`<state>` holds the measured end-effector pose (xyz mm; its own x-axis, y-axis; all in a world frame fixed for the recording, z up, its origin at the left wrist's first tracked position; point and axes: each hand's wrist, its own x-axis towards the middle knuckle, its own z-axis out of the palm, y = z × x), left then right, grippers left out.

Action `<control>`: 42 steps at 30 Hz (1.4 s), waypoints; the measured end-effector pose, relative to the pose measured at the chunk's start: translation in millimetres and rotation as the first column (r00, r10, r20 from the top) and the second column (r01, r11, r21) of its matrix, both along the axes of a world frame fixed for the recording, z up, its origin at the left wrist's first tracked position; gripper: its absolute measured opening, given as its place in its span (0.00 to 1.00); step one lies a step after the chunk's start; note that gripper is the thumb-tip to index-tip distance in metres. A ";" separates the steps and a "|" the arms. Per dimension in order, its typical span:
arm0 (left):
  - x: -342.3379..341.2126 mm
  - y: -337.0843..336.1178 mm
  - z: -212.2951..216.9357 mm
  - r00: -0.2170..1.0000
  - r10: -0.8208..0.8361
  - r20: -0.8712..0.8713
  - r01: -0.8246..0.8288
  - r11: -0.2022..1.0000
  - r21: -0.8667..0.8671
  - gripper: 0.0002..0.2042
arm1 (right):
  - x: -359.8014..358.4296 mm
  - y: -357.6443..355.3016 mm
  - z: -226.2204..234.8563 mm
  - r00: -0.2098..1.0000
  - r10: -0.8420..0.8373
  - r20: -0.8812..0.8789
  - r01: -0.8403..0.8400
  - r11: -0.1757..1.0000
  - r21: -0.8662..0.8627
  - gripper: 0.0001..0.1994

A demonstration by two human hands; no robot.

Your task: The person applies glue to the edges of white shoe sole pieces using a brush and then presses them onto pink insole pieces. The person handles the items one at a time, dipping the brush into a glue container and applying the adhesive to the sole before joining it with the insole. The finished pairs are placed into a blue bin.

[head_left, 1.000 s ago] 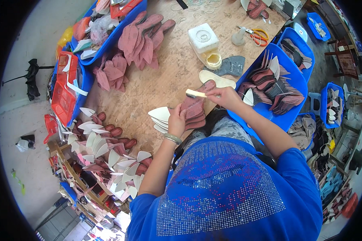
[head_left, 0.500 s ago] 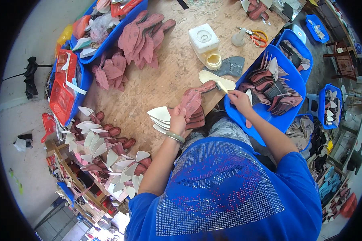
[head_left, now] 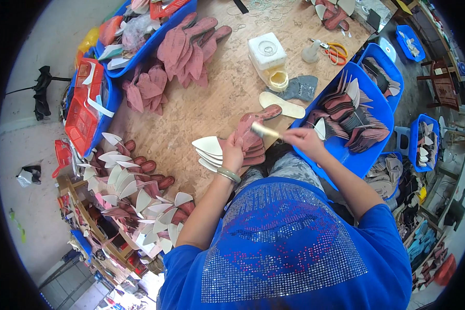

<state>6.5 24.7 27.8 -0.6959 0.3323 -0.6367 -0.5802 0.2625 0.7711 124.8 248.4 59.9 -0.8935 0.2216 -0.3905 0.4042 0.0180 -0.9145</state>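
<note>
She's brushing glue onto insole pieces, one after another, and there's plenty left to get through. Her left hand (head_left: pixel 233 154) presses flat on a small stack of dusty-pink insole pieces (head_left: pixel 253 139) at the near edge of the desk (head_left: pixel 212 103), fingers spread to pin them. Her right hand (head_left: pixel 305 140) is closed around a small brush (head_left: pixel 265 130), its tip lying over the top piece of that stack. Just left of the stack sits a fan of cream pointed pieces (head_left: pixel 207 151); a single cream insole (head_left: pixel 281 104) lies beyond it, near the glue pot (head_left: pixel 278 79) and the white square container (head_left: pixel 266 50).

As for progress, I'd judge the racks on her left (head_left: pixel 134 191), crowded with pink and cream pieces set out on edge, to be finished work left drying. Still waiting, it seems: the blue bin (head_left: pixel 367 155) by her right arm, full of upright pieces, and the loose pink heap (head_left: pixel 188 49) at the far side of the desk. Somewhere mid-batch, I'd say
</note>
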 end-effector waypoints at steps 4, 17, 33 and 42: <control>4.2 -5.2 -28.3 0.903 -0.166 -0.396 0.078 0.970 -0.231 0.16 | -31.1 11.0 -15.4 0.987 -0.120 -0.109 0.147 0.946 0.288 0.12; 7.3 -0.6 8.5 0.704 -0.427 -0.567 0.314 0.904 -0.291 0.26 | -71.9 -10.0 31.1 0.951 -0.282 0.127 0.302 0.753 -0.585 0.09; -8.8 31.1 83.0 0.924 -0.262 0.277 0.295 0.952 -0.085 0.15 | -118.4 88.9 -37.5 0.997 0.080 0.011 -0.041 0.383 0.923 0.09; -0.8 7.4 30.5 0.950 -0.140 0.280 0.167 0.983 -0.077 0.18 | -115.4 93.9 -40.2 0.978 0.186 0.097 -0.149 0.288 0.946 0.09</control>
